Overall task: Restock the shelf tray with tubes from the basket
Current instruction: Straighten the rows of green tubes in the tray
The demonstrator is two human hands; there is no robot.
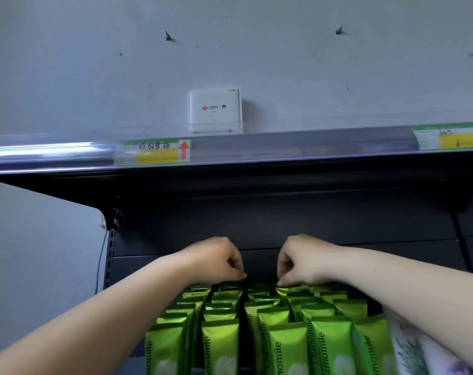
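Observation:
Green "Chamomile" tubes [286, 345] stand upright in several rows on the dark shelf, crimped ends up. Both my arms reach to the back of these rows. My left hand [219, 259] has its fingers curled, tips together just above the rearmost tubes of the left rows [228, 286]; whether it holds one is hidden. My right hand [300, 262] is curled too, and its fingertips pinch the top of a rear green tube [284, 290] in the middle rows. A dark gap [242, 328] splits the rows. The basket is out of view.
White tubes with leaf print [408, 350] stand at the right of the green ones, under my right forearm. The upper shelf's edge with price labels [154, 152] hangs overhead. A white router [215, 109] is fixed to the wall. The shelf upright [109, 255] stands at left.

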